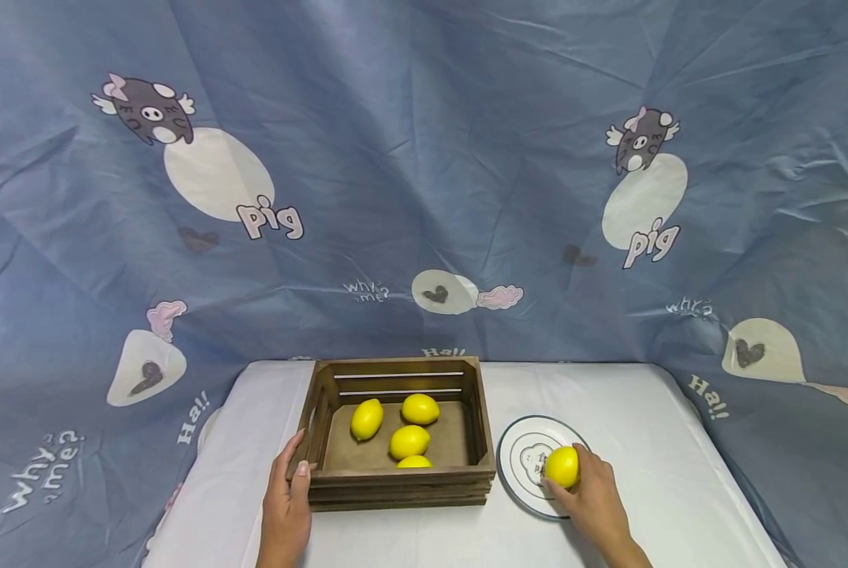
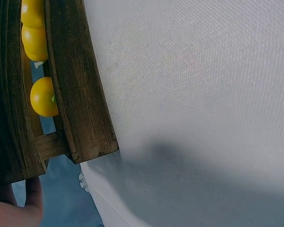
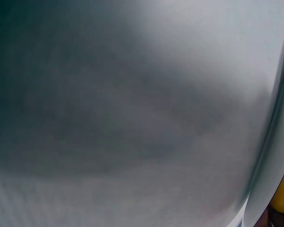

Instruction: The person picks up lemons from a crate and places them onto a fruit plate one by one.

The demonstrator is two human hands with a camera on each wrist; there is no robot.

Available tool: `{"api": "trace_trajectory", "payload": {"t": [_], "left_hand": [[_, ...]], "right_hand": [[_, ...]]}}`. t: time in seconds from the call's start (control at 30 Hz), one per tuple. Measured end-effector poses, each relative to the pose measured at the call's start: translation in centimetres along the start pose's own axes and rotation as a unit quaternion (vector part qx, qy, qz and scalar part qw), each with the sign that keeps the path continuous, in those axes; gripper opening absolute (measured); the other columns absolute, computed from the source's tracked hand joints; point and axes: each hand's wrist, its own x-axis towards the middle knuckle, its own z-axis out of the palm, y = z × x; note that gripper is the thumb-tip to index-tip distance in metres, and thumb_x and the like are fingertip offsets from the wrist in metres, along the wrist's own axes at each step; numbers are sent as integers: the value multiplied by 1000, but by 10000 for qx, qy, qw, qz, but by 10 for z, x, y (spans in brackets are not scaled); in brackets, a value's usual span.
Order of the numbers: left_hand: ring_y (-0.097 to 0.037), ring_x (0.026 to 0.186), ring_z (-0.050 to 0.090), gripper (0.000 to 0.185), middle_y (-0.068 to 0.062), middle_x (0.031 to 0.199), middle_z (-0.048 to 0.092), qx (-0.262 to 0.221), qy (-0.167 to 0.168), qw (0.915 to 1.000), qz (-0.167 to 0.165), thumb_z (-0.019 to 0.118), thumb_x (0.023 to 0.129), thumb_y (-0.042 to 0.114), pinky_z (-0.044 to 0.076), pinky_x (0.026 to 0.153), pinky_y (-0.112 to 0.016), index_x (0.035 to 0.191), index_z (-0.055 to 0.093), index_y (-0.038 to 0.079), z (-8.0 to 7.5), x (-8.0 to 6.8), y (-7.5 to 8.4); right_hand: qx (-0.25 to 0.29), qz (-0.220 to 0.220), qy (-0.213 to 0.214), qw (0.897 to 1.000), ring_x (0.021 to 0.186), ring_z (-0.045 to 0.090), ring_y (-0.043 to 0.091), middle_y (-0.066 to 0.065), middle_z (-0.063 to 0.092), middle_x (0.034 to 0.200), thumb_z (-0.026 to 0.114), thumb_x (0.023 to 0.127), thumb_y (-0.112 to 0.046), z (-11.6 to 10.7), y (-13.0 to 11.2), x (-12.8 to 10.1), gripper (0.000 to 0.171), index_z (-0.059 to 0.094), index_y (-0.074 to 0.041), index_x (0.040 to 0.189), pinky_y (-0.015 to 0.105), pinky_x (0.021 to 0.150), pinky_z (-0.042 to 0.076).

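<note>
Lemon (image 1: 562,466) gripped by right hand (image 1: 594,501) over plate (image 1: 519,461), on white table (image 1: 395,536), blue cartoon-pig cloth (image 1: 424,158) behind.

The crate (image 1: 398,432) was made of dark-stained wood, its slats rough-sawn with visible grain and a matt finish. The lemons (image 1: 409,441) inside it had smooth yellow skin with a faint sheen, as did the lemon (image 1: 562,466) on the plate. The plate (image 1: 525,456) looked like glazed white ceramic, glossy, with a dark rim line. The table (image 1: 651,426) was covered in white cloth, finely woven and matt. The backdrop (image 1: 424,173) was thin blue printed fabric, creased and slightly lustrous.
</note>
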Motion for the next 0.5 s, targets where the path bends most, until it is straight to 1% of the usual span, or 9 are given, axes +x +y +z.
{"api": "trace_trajectory", "payload": {"t": [0.23,0.37,0.5], "left_hand": [[1,112,52,47,-7,159,43,-30,33,9999,101,37,115,24,40,91,-15,162,37,25,2,0,-1],[3,111,52,47,-7,158,43,-48,58,9999,142,36,115,25,39,91,-15,162,37,24,2,0,-2],[3,111,52,47,-7,159,42,-72,75,9999,115,36,115,24,39,91,-14,163,37,24,2,0,-2]], "right_hand": [[-34,105,-134,9998,121,52,45,31,57,135,88,84,-34,-3,-2,2,86,47,11,144,62,104,45],[-33,204,-323,9993,122,51,44,31,56,137,86,86,-38,-3,-4,4,88,45,11,147,61,103,45],[-116,203,-532,9983,124,50,44,31,54,141,84,87,-40,-2,-4,6,92,40,12,149,61,105,44]]}}
